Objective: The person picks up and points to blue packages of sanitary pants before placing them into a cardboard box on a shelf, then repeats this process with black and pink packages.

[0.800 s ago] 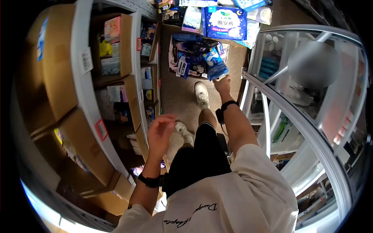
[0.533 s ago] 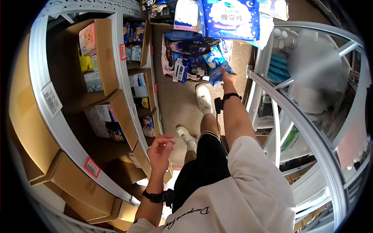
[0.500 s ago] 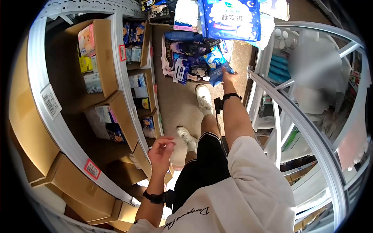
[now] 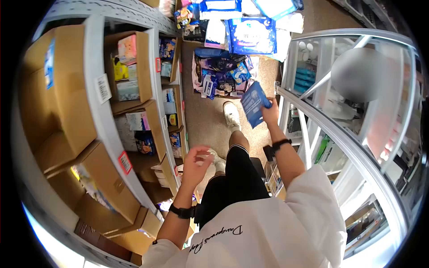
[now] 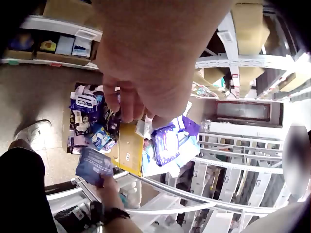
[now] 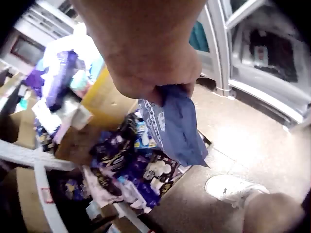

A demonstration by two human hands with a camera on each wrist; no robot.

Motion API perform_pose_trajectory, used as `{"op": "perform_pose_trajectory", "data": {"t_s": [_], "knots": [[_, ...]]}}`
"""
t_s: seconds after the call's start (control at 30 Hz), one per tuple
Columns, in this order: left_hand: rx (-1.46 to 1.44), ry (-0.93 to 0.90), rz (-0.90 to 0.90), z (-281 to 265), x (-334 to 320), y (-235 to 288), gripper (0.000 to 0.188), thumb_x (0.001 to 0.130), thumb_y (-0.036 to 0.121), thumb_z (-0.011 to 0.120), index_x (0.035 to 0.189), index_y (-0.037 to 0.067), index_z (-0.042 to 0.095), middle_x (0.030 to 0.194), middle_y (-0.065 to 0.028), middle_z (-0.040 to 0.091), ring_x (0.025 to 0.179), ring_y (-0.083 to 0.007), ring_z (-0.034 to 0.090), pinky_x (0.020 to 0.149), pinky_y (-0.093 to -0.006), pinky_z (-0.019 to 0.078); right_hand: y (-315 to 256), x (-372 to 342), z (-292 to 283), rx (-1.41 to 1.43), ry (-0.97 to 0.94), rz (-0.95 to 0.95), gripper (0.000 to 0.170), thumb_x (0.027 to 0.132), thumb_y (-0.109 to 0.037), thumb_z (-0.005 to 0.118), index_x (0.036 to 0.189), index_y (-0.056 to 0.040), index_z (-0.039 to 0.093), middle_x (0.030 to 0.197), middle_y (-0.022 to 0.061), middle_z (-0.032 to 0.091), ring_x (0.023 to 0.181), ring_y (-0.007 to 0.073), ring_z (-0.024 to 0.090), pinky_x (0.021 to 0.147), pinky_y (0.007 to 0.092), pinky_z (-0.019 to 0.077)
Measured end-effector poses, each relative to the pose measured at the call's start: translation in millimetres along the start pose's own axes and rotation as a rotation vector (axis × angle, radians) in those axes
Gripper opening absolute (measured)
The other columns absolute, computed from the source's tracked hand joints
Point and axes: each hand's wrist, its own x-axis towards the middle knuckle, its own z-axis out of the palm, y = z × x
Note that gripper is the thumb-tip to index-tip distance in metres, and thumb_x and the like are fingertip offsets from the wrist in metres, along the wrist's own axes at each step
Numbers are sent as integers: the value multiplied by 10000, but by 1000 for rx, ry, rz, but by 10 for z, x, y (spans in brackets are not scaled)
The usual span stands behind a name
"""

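My right hand (image 4: 271,112) grips a dark blue plastic packet (image 4: 254,105) by its edge, with the fingers curled round it. In the right wrist view the packet (image 6: 177,128) hangs down from the hand, over the floor. Behind it is a low box of packets (image 4: 221,73), filled with purple, blue and pink packs. My left hand (image 4: 196,166) hangs in the air by the left shelves with its fingers loosely bent, holding nothing. In the left wrist view this hand (image 5: 143,92) covers part of the packets behind it.
Shelves with cardboard boxes (image 4: 67,89) line the left side. A white metal frame rack (image 4: 339,120) stands close on the right. Beyond the low box is a pile of larger packs, a blue one (image 4: 252,35) among them. My shoes (image 4: 231,115) are on the floor between.
My right hand has lifted the blue packet off the low box and drawn it back toward my body and to the right. The left hand remains raised with nothing in it.
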Motion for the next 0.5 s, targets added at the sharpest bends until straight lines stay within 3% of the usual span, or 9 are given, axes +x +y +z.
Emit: {"op": "perform_pose_trajectory", "data": {"t_s": [0.03,0.07,0.1,0.17,0.2,0.27,0.4,0.43,0.5], "knots": [[165,-59,-8,-8,-70,117,348,813,64,749,1123,64,590,1166,-69,606,1021,-155,584,832,-287,493,-231,-212,-240,78,-127,44,424,723,-66,697,1129,-129,592,868,139,675,778,260,673,705,375,525],[319,-101,34,-23,-128,169,565,730,95,816,1230,93,551,1273,-93,571,1133,-236,568,924,-349,474,-442,-412,-453,246,-278,15,414,739,-39,697,1134,-114,595,884,119,672,788,227,660,705,349,518],[316,-96,42,-22,-233,284,565,730,95,816,1230,93,551,1273,-93,571,1133,-236,568,924,-349,474,-653,-620,-665,412,-431,-17,405,755,-13,697,1139,-99,598,901,99,669,798,194,647,705,323,511],[736,-21,504,-9,-351,531,723,675,126,841,1307,106,491,1402,-143,490,1262,-332,499,1026,-425,410,-1228,-1053,-1068,382,-587,-87,396,777,34,684,1147,-71,590,940,73,659,834,152,618,703,286,495],[732,0,530,-30,-417,629,723,675,126,841,1307,106,491,1402,-143,490,1262,-332,499,1026,-425,410,-1456,-1250,-1201,381,-635,-185,404,778,19,703,1154,-74,588,949,74,658,853,152,620,706,288,502],[1012,82,718,-156,-645,769,858,605,136,860,1355,107,444,1486,-165,403,1342,-386,417,1078,-470,355,-2065,-1713,-1553,532,-786,-19,348,808,-22,720,1132,-70,603,956,56,661,850,140,624,704,285,511],[793,195,1020,-465,-1152,938,790,619,120,847,1323,111,487,1427,-133,485,1294,-364,479,1042,-467,397,-2465,-2394,-1790,678,-919,8,275,850,-100,719,1101,-44,621,955,50,672,842,118,639,683,281,534],[794,225,1042,-524,-1318,950,790,619,120,847,1323,111,487,1427,-133,485,1294,-364,479,1042,-467,397,-2692,-2658,-1957,674,-898,-33,242,912,-176,678,1092,-24,624,953,52,673,832,110,653,668,265,549],[284,200,780,-613,-1742,874,718,665,124,826,1292,42,488,1353,-154,547,1215,-333,558,983,-435,456,-2807,-2949,-2116,738,-1019,-189,254,963,-224,621,1094,-7,620,953,59,671,828,107,662,671,238,553]]}}
